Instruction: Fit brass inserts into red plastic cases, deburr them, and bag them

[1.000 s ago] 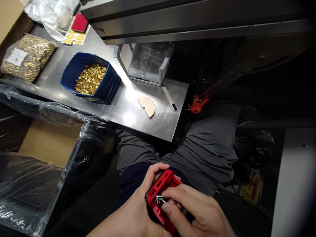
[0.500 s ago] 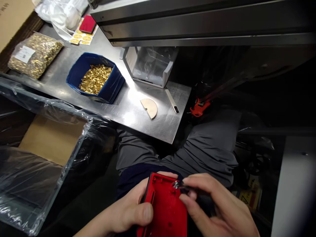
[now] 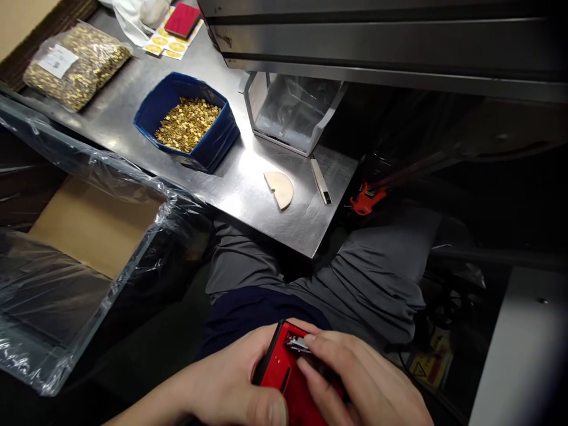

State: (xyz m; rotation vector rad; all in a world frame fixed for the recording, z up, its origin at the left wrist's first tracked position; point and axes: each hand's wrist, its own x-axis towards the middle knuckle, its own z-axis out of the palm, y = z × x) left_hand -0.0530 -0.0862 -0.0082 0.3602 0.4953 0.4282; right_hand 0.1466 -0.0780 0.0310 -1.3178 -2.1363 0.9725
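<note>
A red plastic housing (image 3: 298, 390) with a black edge is gripped by my left hand (image 3: 235, 378), its thumb along the near side. It is held tilted over my lap, and its lower part runs out of view. My right hand (image 3: 364, 370) reaches over the housing, thumb and fingers closed on a small silvery metal piece (image 3: 298, 343). That piece sits inside the upper end of the housing. Its exact kind cannot be made out, since the fingers cover part of it.
On the metal table (image 3: 293, 231) are a blue bin (image 3: 217, 139) of small brass-coloured parts, a bag of similar parts (image 3: 84, 68), a pale half-disc (image 3: 280, 189), a white-handled tool (image 3: 320, 182) and a grey tray (image 3: 284, 145). A plastic-lined crate (image 3: 128, 260) stands left.
My right hand has moved left and further over the housing, bringing the metal piece deeper into its upper corner. The housing has tilted, and the whole view has shifted slightly.
</note>
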